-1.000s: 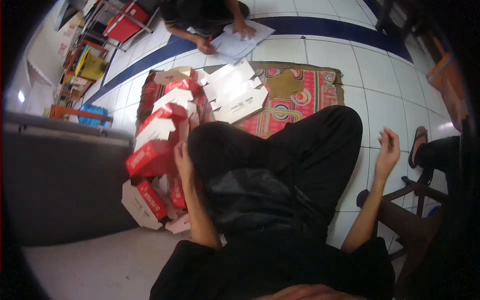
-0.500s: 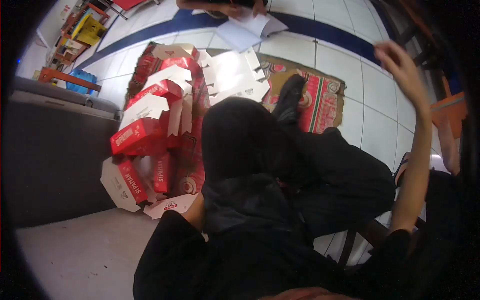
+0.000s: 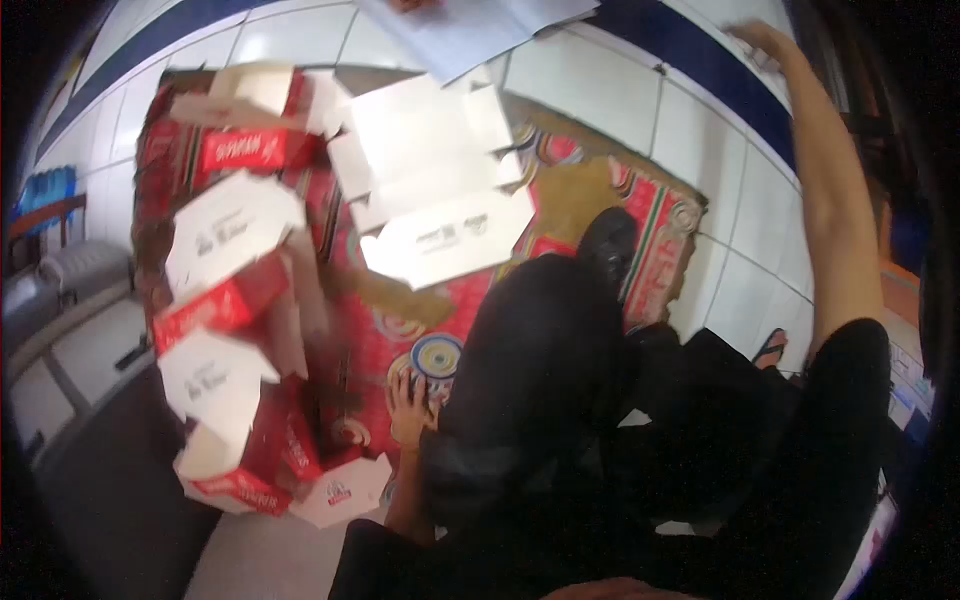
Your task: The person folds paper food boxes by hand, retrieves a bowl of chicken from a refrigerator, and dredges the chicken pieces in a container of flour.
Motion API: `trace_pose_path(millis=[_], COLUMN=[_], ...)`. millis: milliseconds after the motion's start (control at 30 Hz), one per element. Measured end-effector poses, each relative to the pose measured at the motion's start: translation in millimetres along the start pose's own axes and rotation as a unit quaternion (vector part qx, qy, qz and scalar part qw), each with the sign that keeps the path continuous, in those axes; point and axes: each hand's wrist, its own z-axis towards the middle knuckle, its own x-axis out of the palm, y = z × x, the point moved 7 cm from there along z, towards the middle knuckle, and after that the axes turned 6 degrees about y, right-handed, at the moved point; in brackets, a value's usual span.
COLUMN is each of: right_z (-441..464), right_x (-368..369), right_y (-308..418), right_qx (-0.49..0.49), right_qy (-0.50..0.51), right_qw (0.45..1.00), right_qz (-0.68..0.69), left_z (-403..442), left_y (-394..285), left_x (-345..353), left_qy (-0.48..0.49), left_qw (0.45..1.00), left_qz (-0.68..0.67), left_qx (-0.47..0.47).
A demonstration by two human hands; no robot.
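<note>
My left hand (image 3: 408, 407) lies with spread fingers on the patterned red mat (image 3: 378, 372), beside my bent knee. Nothing is in it. Left of that hand is a cluster of red and white cardboard boxes (image 3: 222, 305), partly folded, with flaps standing out. One white flap (image 3: 342, 492) lies just below the hand. A large unfolded white box (image 3: 425, 150) rests flat on the mat ahead of my knee. At the far upper right, my right hand (image 3: 762, 45) is stretched out over the tiles near the blue stripe, slightly blurred, fingers loosely apart with no object visible.
White papers (image 3: 470, 30) are at the top, with part of another person's hand (image 3: 415, 5) on them. A dark grey panel (image 3: 110, 470) stands at the left. A sandalled foot (image 3: 772, 348) shows at the right. My dark shoe (image 3: 607, 250) rests on the mat.
My view has shifted down and closer to the mat. My left hand, formerly hidden beside my knee, now shows flat on the mat. My right arm has reached farther forward.
</note>
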Motion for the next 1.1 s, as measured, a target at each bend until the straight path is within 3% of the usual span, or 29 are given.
trace_pose_path(millis=[100,167,200,267,300,333,400,467,500,567,600,633,700,733,767,800,833,867,900,933,967,1000,1033,1100], right_z=[84.9,69.8,43.4,-131.1,-206.4,-289.7,-412.8,-453.6,-456.0,-476.2,-487.0,-500.5,-526.4,-535.5,-541.5,-547.7,-547.3,-559.4,-575.6,-578.5,-570.4,-549.8,-534.9,-511.5], right_x=[-60.4,-79.0,-86.9,-69.3,-37.8,-5.8,33.9,30.6,8.9,-12.1,-34.2,-52.0,-58.8,-50.8,-14.7,6.3,-6.1,-3.1,-10.1,-30.3,-48.7,-87.7,-104.6,-143.0], right_y=[-205.7,-320.5,-359.7,-272.4,-258.4,-242.6,-215.0,-198.7,-189.7,-186.1,-188.7,-183.5,-212.1,-225.6,-250.9,-273.5,-289.2,-307.9,-328.1,-359.0,-393.7,-439.2,-467.5,-497.2], right_qx=[-0.007,-0.105,-0.162,-0.146,-0.179,-0.201,-0.198,-0.172,-0.178,-0.177,-0.245,-0.313,-0.292,-0.295,-0.212,-0.127,-0.13,-0.058,0.03,0.085,0.117,0.128,0.142,0.164], right_qy=[0.051,0.074,0.056,0.184,0.275,0.374,0.524,0.558,0.55,0.509,0.445,0.373,0.221,0.208,0.309,0.404,0.404,0.541,0.653,0.655,0.551,0.403,0.296,0.188], right_qw=[0.998,0.981,0.958,0.953,0.938,0.905,0.817,0.771,0.751,0.719,0.745,0.764,0.818,0.812,0.836,0.843,0.84,0.745,0.645,0.616,0.659,0.72,0.746,0.759], right_qz=[-0.044,-0.147,-0.229,-0.192,-0.109,-0.016,0.141,0.254,0.319,0.44,0.433,0.424,0.445,0.459,0.401,0.332,0.339,0.387,0.395,0.429,0.499,0.55,0.58,0.601], left_z=[12.6,27.2,28.7,26.1,41.3,56.5,102.2,160.0,181.1,197.1,199.0,209.4,219.7,217.6,223.2,237.8,237.6,236.6,250.7,263.6,287.9,302.3,321.6,351.9], left_y=[-19.2,-21.6,-19.3,-43.4,-61.2,-79.1,-115.8,-158.5,-180.2,-202.9,-205.9,-231.4,-280.9,-293.4,-297.0,-306.3,-324.1,-342.4,-366.3,-388.6,-406.2,-425.7,-450.4,-498.1], left_x=[-36.1,-36.1,-33.9,-52.9,-71.2,-89.8,-141.6,-215.1,-252.9,-315.8,-339.6,-396.7,-476.9,-499.9,-523.3,-548.0,-583.1,-617.8,-649.7,-681.1,-726.5,-778.4,-809.6,-864.4], left_qy=[0.016,0.0,0.04,0.097,0.113,0.128,0.177,0.196,0.193,0.181,0.171,0.175,0.225,0.28,0.278,0.287,0.295,0.294,0.304,0.304,0.299,0.24,0.191,0.135], left_qw=[0.999,0.998,0.997,0.991,0.991,0.983,0.981,0.949,0.932,0.924,0.925,0.922,0.885,0.846,0.854,0.898,0.923,0.933,0.923,0.903,0.945,0.952,0.96,0.961], left_qz=[-0.038,-0.064,-0.064,-0.068,0.023,0.114,0.037,-0.219,-0.277,-0.274,-0.238,-0.281,-0.38,-0.434,-0.422,-0.333,-0.242,-0.1,-0.006,0.084,-0.041,-0.188,-0.203,-0.237], left_qx=[-0.023,-0.002,-0.031,-0.069,-0.067,-0.063,-0.076,-0.117,-0.133,-0.194,-0.24,-0.202,-0.148,-0.132,-0.126,-0.034,0.051,0.183,0.236,0.292,0.125,-0.033,-0.006,0.047])
